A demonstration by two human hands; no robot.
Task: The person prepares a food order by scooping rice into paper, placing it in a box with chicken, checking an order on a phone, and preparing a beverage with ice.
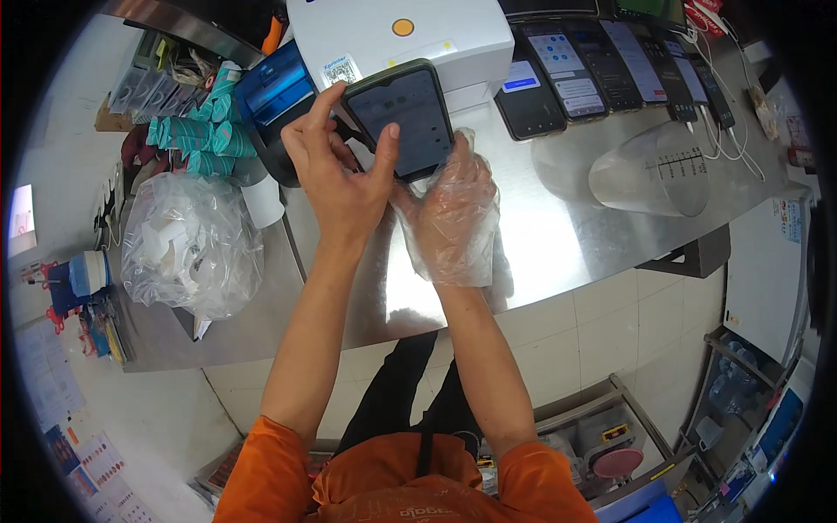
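A smartphone in a dark case (409, 111) is held tilted above the steel counter, in front of a white Xprinter label printer (451, 33). My right hand (451, 209), in a clear plastic glove, grips its lower right edge and corner. Bare, my left hand (346, 157) is at the phone's left side, index finger at the upper left corner and thumb over the screen; whether the thumb touches the glass I cannot tell. The screen is dim. Behind my left hand stands a black device with a shiny blue top (274, 85).
Several smartphones (565, 72) lie in a row at the back right, some with white charging cables (726, 144). A clear measuring jug (647, 170) lies on the steel counter (556, 242). At left are a plastic bag of paper scraps (193, 248) and teal-wrapped rolls (212, 131).
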